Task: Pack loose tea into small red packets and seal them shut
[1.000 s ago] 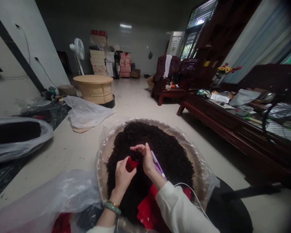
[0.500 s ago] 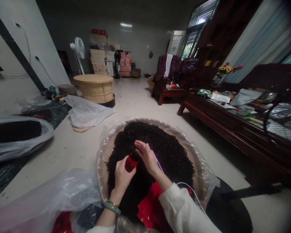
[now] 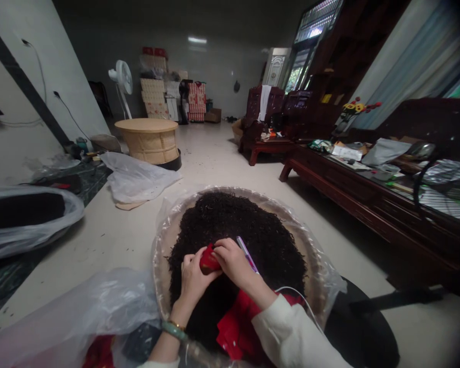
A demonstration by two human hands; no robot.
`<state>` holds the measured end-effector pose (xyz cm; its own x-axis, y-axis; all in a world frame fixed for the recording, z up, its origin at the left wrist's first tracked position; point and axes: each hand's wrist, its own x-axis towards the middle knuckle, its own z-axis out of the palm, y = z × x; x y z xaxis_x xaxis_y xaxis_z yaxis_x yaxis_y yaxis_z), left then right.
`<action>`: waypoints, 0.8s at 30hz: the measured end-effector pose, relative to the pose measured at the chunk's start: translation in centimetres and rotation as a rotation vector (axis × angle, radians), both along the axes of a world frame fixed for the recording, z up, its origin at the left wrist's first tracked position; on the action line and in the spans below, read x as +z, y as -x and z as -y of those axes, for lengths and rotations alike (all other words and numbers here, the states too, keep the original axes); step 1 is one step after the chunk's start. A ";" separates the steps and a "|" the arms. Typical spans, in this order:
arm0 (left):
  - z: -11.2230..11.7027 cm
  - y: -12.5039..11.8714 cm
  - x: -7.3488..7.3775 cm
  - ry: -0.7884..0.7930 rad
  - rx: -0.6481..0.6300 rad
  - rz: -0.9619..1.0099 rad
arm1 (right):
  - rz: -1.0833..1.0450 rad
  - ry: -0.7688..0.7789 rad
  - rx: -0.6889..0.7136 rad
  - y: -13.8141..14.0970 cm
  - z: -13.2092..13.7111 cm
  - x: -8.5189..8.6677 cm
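Over a heap of dark dried leaves that look like tea (image 3: 249, 220), my left hand (image 3: 194, 276) grips a small red packet (image 3: 209, 260). The fingers of my right hand (image 3: 232, 260) are closed at the packet's upper edge, pinching it. The leaves fill a wide round basket (image 3: 161, 255) lined with clear plastic. A purple and white pen-like stick (image 3: 247, 254) lies on the leaves just beyond my right hand. More red packets (image 3: 239, 322) are spread near the basket's front edge, under my right forearm, with a white cord (image 3: 304, 301) beside them.
To the left is another plastic-lined container (image 3: 74, 214) of dark leaves. Clear plastic sheets (image 3: 138, 176) lie on the floor. A low dark wooden table (image 3: 348, 189) with clutter runs along the right. A round woven drum-shaped table (image 3: 147, 125) and a fan (image 3: 122, 76) stand farther back.
My right hand has come down from above the leaves, its extended fingers closing on the packet's top. The packet stays in my left hand and is turned slightly.
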<state>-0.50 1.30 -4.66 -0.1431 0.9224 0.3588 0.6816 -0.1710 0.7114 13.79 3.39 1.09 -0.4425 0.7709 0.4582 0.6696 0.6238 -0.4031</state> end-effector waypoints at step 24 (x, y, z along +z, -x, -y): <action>0.8 0.2 1.3 0.403 -0.417 0.562 | -0.101 0.318 0.116 -2.7 -0.1 3.4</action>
<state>-0.65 0.51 -3.39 0.1809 0.9829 -0.0359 0.1402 0.0103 0.9901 16.53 3.45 4.45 -0.4999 0.8294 0.2493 0.5488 0.5260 -0.6497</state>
